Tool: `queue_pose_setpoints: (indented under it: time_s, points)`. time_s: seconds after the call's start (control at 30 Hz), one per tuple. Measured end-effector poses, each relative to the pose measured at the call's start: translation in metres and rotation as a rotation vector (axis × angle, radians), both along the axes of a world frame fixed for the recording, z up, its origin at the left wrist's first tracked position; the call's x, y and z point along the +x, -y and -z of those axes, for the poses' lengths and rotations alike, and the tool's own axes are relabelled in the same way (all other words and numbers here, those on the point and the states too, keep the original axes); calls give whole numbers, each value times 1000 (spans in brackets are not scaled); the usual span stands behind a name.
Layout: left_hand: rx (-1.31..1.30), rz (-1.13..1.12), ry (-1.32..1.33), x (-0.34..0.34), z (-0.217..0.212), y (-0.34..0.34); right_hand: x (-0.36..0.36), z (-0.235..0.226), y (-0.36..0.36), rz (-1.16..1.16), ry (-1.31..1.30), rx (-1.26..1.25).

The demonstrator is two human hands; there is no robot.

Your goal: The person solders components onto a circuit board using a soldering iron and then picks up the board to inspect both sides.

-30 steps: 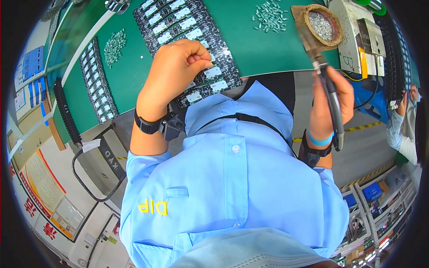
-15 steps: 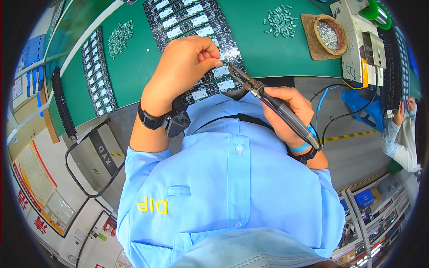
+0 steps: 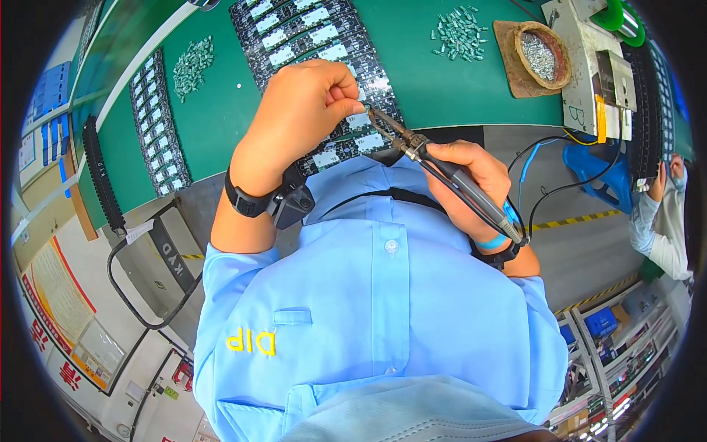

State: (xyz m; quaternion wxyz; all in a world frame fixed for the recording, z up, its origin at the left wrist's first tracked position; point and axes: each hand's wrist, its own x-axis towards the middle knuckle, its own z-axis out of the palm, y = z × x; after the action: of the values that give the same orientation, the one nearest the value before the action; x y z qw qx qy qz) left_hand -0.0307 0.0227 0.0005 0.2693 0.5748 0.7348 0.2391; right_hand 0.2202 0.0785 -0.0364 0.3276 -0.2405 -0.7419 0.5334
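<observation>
A black circuit board panel with rows of white rectangles [image 3: 298, 33] lies on the green bench in front of me. Over its near part, my left hand [image 3: 302, 99] is closed in a pinch; what sits between thumb and forefinger is too small to make out. My right hand [image 3: 482, 173] grips a dark soldering iron [image 3: 462, 183] with a thin tube alongside it. The iron's tip points up and left, right beside the left fingertips, close above the board. Part of the panel is hidden behind the left hand.
Small greenish parts lie in a left pile [image 3: 193, 68] and a right pile [image 3: 459, 34]. A narrow board strip [image 3: 158, 121] lies left. At right stand a round bowl of metal bits [image 3: 541, 55], a solder spool [image 3: 630, 26] and a blue stool [image 3: 596, 177]. Another person's arm [image 3: 663, 214] shows far right.
The iron and my right hand have shifted slightly left, its tip staying close to my left fingertips. The panel also appears a little further left, along with the whole bench view.
</observation>
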Motion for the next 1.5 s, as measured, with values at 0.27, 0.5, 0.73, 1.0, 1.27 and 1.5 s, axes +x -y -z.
queue_pose_setpoints:
  time_s: [0.27,0.5,0.73,1.0,1.27,1.5]
  points:
    - [7,-5,-4,0,0,1,0,-1,0,3,-11,-60]
    - [-2,4,-14,1,-1,0,-4,-5,-2,5,-22,-136]
    - [-6,1,-16,1,-2,0,4,-3,-1,-19,1,-94]
    - [10,-1,-15,2,-2,0,21,-1,-14,366,-15,40]
    - [-12,-20,-4,1,-2,1,42,5,-60,756,102,329]
    - [47,-2,9,-1,0,3,41,3,-63,722,136,314]
